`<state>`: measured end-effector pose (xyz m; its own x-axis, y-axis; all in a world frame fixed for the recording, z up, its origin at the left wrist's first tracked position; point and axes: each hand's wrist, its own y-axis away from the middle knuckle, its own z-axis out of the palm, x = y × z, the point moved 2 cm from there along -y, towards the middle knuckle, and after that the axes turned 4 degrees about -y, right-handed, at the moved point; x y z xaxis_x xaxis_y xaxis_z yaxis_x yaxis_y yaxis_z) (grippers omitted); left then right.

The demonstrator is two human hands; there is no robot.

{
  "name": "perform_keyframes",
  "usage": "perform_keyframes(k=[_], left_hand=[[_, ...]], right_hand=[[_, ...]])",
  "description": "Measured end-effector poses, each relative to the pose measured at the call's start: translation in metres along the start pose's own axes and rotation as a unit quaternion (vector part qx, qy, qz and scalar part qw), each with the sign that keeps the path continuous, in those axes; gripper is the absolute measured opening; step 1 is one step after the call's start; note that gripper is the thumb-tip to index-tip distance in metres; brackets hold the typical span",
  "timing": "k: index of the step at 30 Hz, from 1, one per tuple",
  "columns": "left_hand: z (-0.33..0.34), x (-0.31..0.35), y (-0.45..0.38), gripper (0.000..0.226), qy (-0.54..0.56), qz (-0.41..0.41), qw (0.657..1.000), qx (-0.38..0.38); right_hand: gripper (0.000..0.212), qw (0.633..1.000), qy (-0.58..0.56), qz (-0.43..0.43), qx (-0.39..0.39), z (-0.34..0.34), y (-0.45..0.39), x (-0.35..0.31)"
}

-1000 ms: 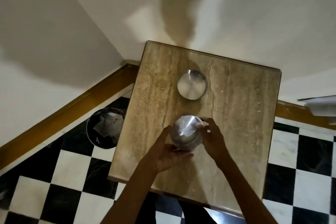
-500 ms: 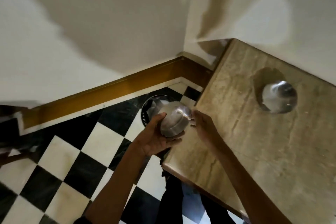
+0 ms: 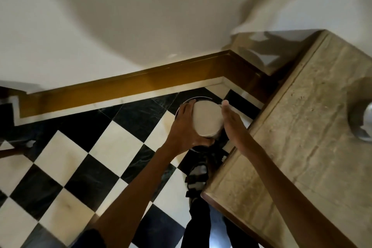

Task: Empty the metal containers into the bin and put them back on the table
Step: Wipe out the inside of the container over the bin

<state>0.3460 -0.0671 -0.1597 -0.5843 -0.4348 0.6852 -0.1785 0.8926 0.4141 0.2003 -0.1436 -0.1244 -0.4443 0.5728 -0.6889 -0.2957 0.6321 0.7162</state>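
Note:
My left hand (image 3: 184,129) grips a round metal container (image 3: 207,121), held over the dark round bin (image 3: 198,98) on the floor; only part of the bin's rim shows behind it. My right hand (image 3: 231,122) lies flat against the container's right side with fingers straight. The container's pale round face points up at the camera. A second metal container (image 3: 365,125) stands on the stone table (image 3: 302,127) at the right edge of the frame, cut off.
The bin stands in the corner between the wall's brown skirting board (image 3: 130,88) and the table's left edge. The floor is black-and-white checked tile (image 3: 96,157). My sandalled foot (image 3: 198,175) is beside the table's near corner.
The container went from the table leftwards to above the bin, carried in my left hand with the right following. The view swung left, so the table and second container slid to the right.

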Motion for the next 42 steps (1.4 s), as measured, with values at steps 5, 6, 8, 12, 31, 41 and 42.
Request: perform_keyframes(k=[5, 6, 8, 12, 31, 41, 42], left_hand=[[0.012, -0.008, 0.006, 0.128, 0.019, 0.014, 0.998, 0.061], [0.012, -0.008, 0.008, 0.129, 0.011, 0.015, 0.998, 0.068], [0.011, -0.007, 0.009, 0.129, -0.016, 0.020, 0.997, 0.074], [0.007, -0.003, 0.010, 0.124, -0.054, 0.046, 0.995, 0.068], [0.020, 0.002, 0.014, 0.112, -0.074, 0.057, 0.993, 0.078], [0.015, 0.000, 0.010, 0.120, -0.065, 0.062, 0.993, 0.080], [0.015, -0.001, 0.011, 0.120, -0.069, 0.057, 0.993, 0.076]], right_hand=[[0.075, 0.997, 0.052, -0.064, -0.003, 0.002, 0.007, 0.013], [0.078, 0.994, 0.073, -0.078, -0.012, 0.001, 0.008, 0.017], [0.081, 0.982, 0.148, -0.110, -0.029, -0.001, 0.013, 0.020], [0.086, 0.868, 0.400, -0.290, 0.044, 0.007, 0.037, 0.014], [0.092, 0.747, 0.578, -0.328, -0.013, 0.019, 0.059, 0.021], [0.098, 0.734, 0.602, -0.311, -0.049, 0.016, 0.049, 0.018], [0.099, 0.745, 0.588, -0.311, -0.051, 0.017, 0.049, 0.015]])
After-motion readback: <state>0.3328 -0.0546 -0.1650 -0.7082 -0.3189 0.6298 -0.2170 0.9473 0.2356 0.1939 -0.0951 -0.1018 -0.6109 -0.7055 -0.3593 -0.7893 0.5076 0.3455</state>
